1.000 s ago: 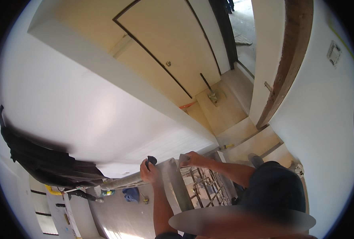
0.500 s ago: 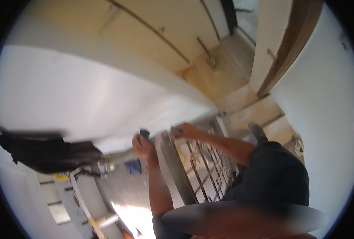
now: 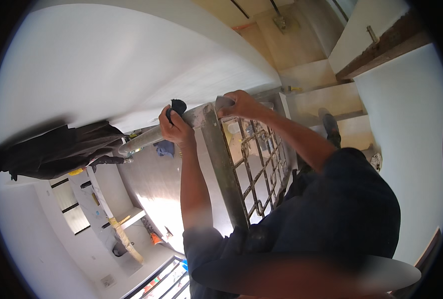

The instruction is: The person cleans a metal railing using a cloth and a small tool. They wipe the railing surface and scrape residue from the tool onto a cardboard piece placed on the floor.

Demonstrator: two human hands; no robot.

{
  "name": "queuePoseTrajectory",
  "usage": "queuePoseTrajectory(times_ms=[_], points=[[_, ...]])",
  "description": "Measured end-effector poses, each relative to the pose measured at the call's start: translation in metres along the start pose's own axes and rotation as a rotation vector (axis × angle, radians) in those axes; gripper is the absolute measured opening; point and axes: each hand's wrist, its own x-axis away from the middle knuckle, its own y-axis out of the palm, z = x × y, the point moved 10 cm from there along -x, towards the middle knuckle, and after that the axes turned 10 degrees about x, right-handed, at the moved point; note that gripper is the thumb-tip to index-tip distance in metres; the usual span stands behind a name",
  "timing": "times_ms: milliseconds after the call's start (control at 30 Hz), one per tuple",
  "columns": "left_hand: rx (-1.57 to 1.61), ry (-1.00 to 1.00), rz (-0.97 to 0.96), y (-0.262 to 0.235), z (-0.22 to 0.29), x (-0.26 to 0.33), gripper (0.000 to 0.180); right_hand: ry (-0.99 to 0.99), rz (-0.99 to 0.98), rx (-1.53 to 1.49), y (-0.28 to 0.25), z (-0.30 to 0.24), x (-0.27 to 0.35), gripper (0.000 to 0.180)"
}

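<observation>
the left hand has its fingers curled around a black wad near the round handrail; the right hand pinches a grey flat piece by the railing post. both look light, the wad likely soft, gripped mid-body, the piece stiffer, edge-held. no writing is legible on either.

Dark navy shirt with short sleeves, bare forearms, bare fingers, greyish shoe.
</observation>
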Motion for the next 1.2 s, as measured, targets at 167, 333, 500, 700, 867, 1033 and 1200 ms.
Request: queuePoseTrajectory(times_ms=[167,333,500,700,867,1033,1200], points=[[0.017,0.023,-0.002,0.0,-0.002,0.001,0.024,-0.077,0.008,-0.186,0.0,-0.009,0.003,0.057],[-0.034,0.042,0.016,-0.003,0.0,0.002,0.026,-0.06,0.005,-0.142,0.002,-0.006,-0.002,0.061],[-0.044,0.006,-0.015,0.001,-0.001,0.0,0.027,0.054,-0.042,-0.126,0.003,0.001,-0.005,0.07],[-0.009,0.032,0.0,0.001,0.0,-0.001,0.026,0.094,-0.069,-0.083,-0.007,-0.006,-0.007,0.094],[-0.048,0.062,0.013,-0.001,0.003,0.001,0.027,-0.011,-0.032,-0.253,-0.015,-0.02,-0.01,0.06],[-0.031,0.023,-0.006,0.001,-0.001,0.0,0.029,-0.036,-0.041,-0.142,-0.011,-0.008,-0.026,0.063],[-0.009,0.003,-0.012,0.001,-0.007,0.001,0.029,0.018,-0.217,-0.008,0.0,0.01,-0.031,0.06]])
